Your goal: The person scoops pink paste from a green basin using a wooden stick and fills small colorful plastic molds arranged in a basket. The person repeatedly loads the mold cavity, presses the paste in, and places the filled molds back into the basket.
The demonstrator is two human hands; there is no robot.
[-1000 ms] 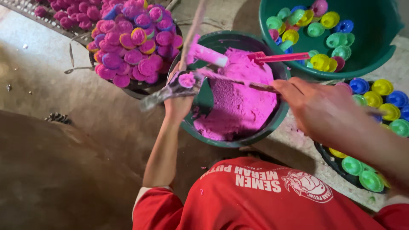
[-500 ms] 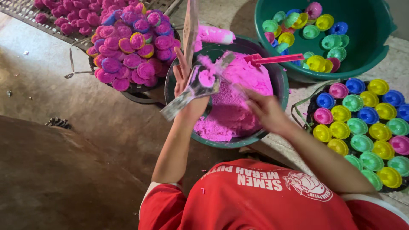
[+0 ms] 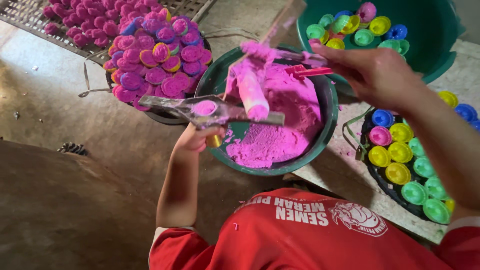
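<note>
One green bowl sits in the middle, holding a heap of pink powder. A second, larger teal tub stands behind it to the right with about ten coloured cups inside: green, yellow, blue and one pink. A dark tray on the right carries about a dozen more cups, and a basket on the left is piled with pink-filled cups, too many to count.

The left hand is clenched around a yellow cup, pressing it up under a flat metal plate whose single hole is packed with pink powder. The plate lies just above the hand, over the bowl's near-left rim.

The right hand grasps a stick that ends in a pink-coated roller, hanging over the bowl, just above the plate. A red scoop handle pokes from the powder.
</note>
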